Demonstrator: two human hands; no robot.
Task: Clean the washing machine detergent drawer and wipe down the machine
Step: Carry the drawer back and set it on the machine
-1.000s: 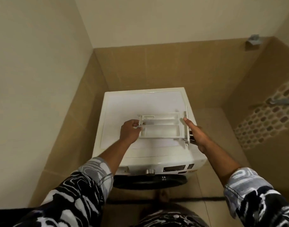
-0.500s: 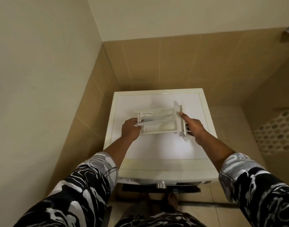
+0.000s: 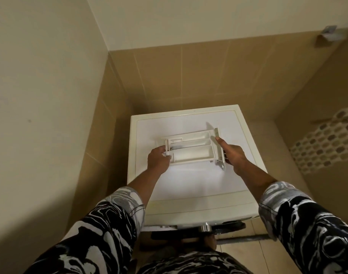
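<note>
Left hand, right hand grip detergent drawer ends over washing machine.

Detergent drawer over washing machine top, between both hands.

Dim warm light, wide-angle edge distortion

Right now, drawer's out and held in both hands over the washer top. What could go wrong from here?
1. The detergent drawer is held only at its ends, left hand on the narrow back end, right hand on the front panel; a slipped grip could drop it onto the washing machine top or the tiled floor.
2. Its compartments face up and it looks slightly tilted; any leftover liquid, which I cannot see, might run out.
</note>
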